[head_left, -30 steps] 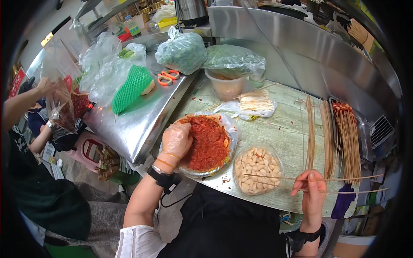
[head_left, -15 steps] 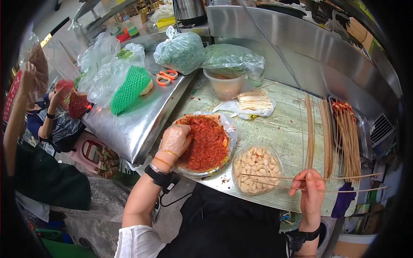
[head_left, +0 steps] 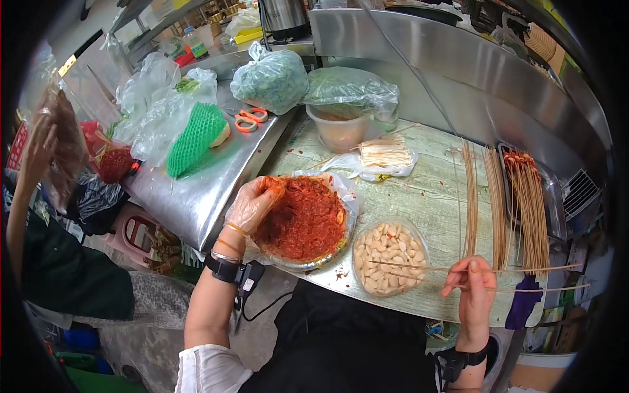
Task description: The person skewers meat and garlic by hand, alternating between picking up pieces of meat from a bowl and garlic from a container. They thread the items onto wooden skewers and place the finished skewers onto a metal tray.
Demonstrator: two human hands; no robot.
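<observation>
While the right hand (head_left: 473, 281) grips two thin skewers (head_left: 432, 269), the gloved left hand (head_left: 252, 203) is at the red chilli paste (head_left: 304, 219)

The left hand's fingers are drawn together, smeared red, at the left side of the lined bowl (head_left: 352, 213) that holds the paste; whether they pinch anything, I cannot tell. The right hand's fingers are clamped on the two skewers, whose far ends reach over a clear tub (head_left: 427, 243) of peeled garlic cloves (head_left: 386, 252). Both containers stand near each other on the bench (head_left: 419, 190), the tub to the right. Enoki mushrooms (head_left: 386, 152) lie on plastic behind them. Farther right, bare sticks (head_left: 496, 209) lie in rows beside a bundle of red-tipped skewers (head_left: 527, 209).
</observation>
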